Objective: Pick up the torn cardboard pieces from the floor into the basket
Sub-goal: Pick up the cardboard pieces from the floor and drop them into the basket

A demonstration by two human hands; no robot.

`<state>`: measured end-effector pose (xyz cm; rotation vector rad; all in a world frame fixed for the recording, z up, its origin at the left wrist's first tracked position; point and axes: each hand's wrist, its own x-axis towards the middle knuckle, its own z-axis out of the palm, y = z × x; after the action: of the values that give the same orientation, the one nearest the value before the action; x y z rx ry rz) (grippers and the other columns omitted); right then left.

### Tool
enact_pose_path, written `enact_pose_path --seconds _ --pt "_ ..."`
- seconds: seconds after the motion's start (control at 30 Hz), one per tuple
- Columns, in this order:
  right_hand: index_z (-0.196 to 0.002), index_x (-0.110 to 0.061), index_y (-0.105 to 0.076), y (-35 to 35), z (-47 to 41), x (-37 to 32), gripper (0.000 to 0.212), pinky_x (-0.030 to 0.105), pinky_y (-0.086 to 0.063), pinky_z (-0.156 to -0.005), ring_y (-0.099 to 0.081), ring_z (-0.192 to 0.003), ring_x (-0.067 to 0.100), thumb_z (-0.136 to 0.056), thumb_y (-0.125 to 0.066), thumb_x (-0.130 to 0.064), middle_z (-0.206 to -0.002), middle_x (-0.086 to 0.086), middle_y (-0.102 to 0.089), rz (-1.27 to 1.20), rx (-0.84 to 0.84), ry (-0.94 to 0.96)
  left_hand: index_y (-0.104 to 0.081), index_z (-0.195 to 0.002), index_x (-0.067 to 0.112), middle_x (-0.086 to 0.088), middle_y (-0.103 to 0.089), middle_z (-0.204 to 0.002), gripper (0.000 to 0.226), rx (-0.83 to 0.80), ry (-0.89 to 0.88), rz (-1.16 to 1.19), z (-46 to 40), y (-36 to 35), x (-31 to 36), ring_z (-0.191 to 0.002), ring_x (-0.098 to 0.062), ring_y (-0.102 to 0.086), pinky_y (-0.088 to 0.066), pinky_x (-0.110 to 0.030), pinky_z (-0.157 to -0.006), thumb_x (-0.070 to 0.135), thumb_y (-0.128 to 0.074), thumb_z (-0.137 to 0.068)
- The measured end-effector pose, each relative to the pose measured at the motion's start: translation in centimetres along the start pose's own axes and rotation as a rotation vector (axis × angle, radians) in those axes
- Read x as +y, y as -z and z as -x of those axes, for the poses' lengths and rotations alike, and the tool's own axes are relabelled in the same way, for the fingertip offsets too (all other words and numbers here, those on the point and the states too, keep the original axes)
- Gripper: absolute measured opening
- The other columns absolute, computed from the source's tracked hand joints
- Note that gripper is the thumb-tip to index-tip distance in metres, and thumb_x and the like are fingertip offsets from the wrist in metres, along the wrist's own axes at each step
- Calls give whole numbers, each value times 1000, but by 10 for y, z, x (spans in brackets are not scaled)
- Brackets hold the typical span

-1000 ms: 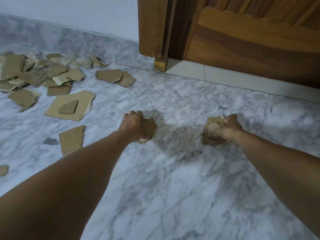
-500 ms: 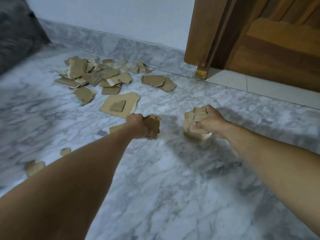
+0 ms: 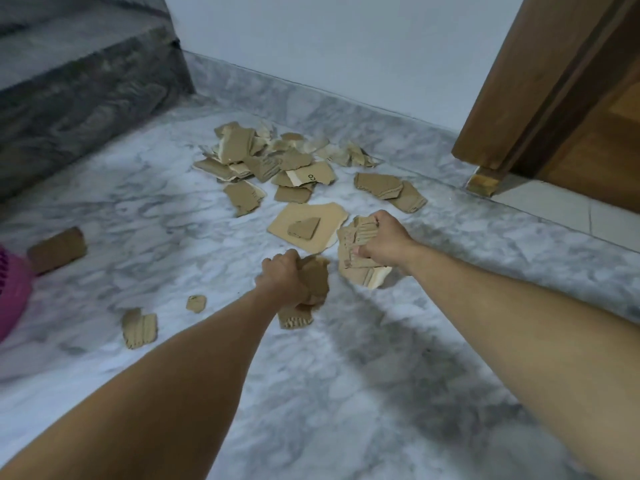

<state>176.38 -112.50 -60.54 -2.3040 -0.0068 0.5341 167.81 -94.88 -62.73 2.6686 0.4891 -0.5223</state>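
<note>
Left hand (image 3: pixel 284 277) grips a wad of cardboard scraps (image 3: pixel 313 282); right hand (image 3: pixel 382 242) grips a thicker bundle (image 3: pixel 358 252). Loose pile (image 3: pixel 277 164) lies near the wall; bare marble floor (image 3: pixel 346 393) in front. Pink basket (image 3: pixel 12 296) at left edge.

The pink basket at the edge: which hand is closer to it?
Left. The left hand, gripping cardboard, is toward the pink basket at the frame's left edge, though well apart. The right hand, holding a bigger bunch, is farther away, toward the door.
</note>
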Motion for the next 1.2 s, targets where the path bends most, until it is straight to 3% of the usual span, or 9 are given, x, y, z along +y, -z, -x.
enact_pose_path --seconds 0.2,0.33,0.4,0.5,0.57,0.87,0.97,1.1,1.2 --pt "-127 -7 -45 -28 -37 -42 66 39 -51 -95 -57 -112 26 -75 -83 -20 -120 10 -60 76 -31 74 -54 -119 8 -12 -59 -116 54 5 81 117 -14 29 -25 -107 -28 -57 -53 -34 -85 24 -79 -74" --pt "-113 -4 -57 -47 -56 -66 53 28 -50 -83 -61 -107 26 -72 -85 -23 -114 12 -65 176 -25 139 -59 -112 8 -12 -61 -113 42 76 140 119 -23 44 -54 -104 -28 -58 -54 -34 -83 20 -77 -76" --pt "-117 -4 -57 -53 -62 -77 60 27 -46 -85 -57 -114 27 -70 -86 -29 -123 14 -60 291 -13 187 -58 -112 10 -11 -56 -115 46 124 178 82 -24 49 -68 -111 -29 -51 -51 -39 -89 27 -78 -74" --pt "-127 -9 -48 -56 -71 -82 79 42 -38 -103 -37 -129 34 -67 -84 -47 -140 14 -39 566 -21 196 -53 -118 12 -10 -46 -122 60 165 240 16 -21 51 -87 -120 -30 -38 -43 -43 -97 41 -79 -72" --pt "-131 -11 -42 -53 -77 -80 89 50 -34 -106 -31 -131 37 -65 -79 -57 -141 14 -37 693 -108 171 -51 -122 14 -10 -40 -129 66 180 277 27 -15 54 -99 -125 -31 -33 -38 -44 -101 46 -79 -72" --pt "-139 -12 -30 -53 -75 -78 114 50 -39 -102 -38 -128 42 -53 -86 -61 -137 20 -40 676 -94 202 -48 -130 26 -14 -39 -137 79 81 583 58 25 63 -156 -130 -35 -34 -30 -46 -110 61 -77 -65" --pt "-142 -14 -25 -56 -72 -80 123 45 -43 -100 -43 -126 40 -47 -89 -57 -135 19 -45 647 -92 234 -50 -126 30 -11 -47 -135 96 55 631 261 33 55 -163 -124 -31 -44 -42 -45 -104 66 -80 -43" --pt "-147 -13 -22 -64 -70 -80 129 44 -43 -101 -42 -128 40 -46 -89 -58 -138 18 -44 660 -84 224 -44 -129 29 -14 -38 -136 83 120 656 204 33 48 -153 -128 -33 -36 -32 -43 -111 58 -81 -61" --pt "-140 -13 -30 -67 -67 -80 118 44 -45 -98 -45 -124 39 -47 -88 -59 -133 18 -47 642 -88 242 -48 -124 25 -10 -51 -125 72 203 554 355 27 42 -148 -113 -32 -52 -46 -43 -99 39 -84 -63"
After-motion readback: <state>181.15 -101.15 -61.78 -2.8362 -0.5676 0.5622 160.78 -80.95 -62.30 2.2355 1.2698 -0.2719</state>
